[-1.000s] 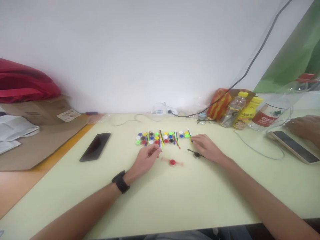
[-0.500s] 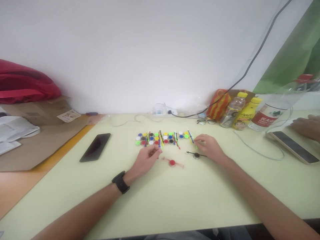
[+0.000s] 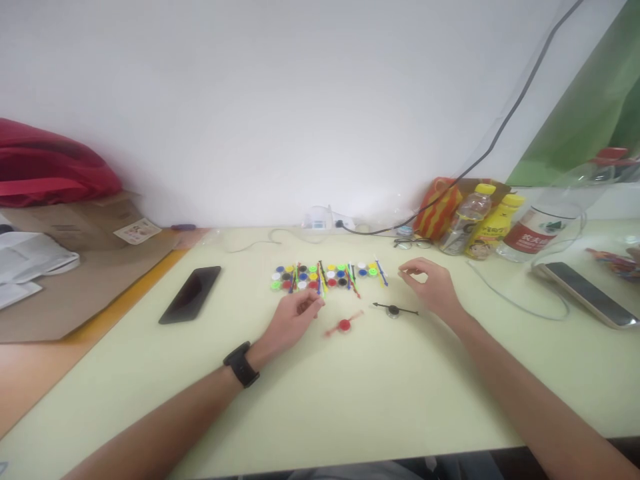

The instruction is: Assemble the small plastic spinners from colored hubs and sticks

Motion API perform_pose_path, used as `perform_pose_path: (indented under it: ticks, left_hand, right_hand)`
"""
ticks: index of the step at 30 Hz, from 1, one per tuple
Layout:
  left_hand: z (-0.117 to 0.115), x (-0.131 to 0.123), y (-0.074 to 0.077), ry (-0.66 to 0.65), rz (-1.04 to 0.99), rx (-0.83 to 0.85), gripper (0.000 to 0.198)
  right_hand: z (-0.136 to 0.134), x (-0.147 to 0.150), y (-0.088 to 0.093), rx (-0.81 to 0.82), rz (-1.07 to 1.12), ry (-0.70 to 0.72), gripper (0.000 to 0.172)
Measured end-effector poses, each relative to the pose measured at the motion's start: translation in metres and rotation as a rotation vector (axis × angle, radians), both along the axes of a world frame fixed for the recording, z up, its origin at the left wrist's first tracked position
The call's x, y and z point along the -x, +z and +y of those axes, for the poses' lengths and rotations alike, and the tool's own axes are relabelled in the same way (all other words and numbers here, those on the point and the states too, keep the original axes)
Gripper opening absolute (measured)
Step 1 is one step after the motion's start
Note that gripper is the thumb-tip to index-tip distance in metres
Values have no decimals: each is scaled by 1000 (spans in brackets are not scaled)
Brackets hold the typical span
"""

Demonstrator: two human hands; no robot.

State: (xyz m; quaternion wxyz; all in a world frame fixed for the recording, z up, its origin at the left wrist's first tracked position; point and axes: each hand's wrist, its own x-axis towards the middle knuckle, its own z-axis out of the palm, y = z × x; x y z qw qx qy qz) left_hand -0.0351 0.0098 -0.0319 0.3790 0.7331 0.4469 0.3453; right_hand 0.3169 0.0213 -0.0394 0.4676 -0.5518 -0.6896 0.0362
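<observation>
My left hand (image 3: 296, 319), with a black watch on its wrist, rests on the table with its fingers curled in. Whether it holds anything is hidden. My right hand (image 3: 434, 290) is raised off the table, thumb and forefinger brought together; anything between the tips is too small to make out. Between the hands lies a red spinner (image 3: 345, 325), its arrow smeared by turning. A black spinner (image 3: 393, 311) with a sharp black arrow sits just left of my right wrist. Behind them are rows of coloured round bases (image 3: 341, 275) and bunches of coloured arrows (image 3: 320, 277).
A black phone (image 3: 191, 295) lies at left, beside cardboard and a red bag (image 3: 50, 163). At right stand bottles (image 3: 493, 227), a large water bottle (image 3: 537, 230) and another phone (image 3: 590, 293) with a cable. Glasses (image 3: 413, 244) lie near the wall.
My right hand has drawn back to the right, away from the arrows. The red spinner's arrow has turned. The other person's hand at the far right is gone from view. My left hand stays put.
</observation>
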Motion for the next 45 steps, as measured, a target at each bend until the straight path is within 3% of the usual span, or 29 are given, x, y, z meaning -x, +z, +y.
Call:
perform_pose_path:
  ticks: [14, 21, 27, 45]
  left_hand:
    - [-1, 0, 2, -2, 5, -8, 28]
    - [0, 0, 2, -8, 3, 3, 29]
    - [0, 0, 1, -4, 8, -2, 30]
    - [0, -1, 3, -1, 2, -9, 29]
  right_hand:
    - [-3, 6, 2, 73, 34, -85, 34]
    - [-3, 15, -9, 179, 58, 25, 23]
    - [4, 15, -19, 171, -62, 36, 20]
    - [4, 19, -12, 138, -262, -17, 23]
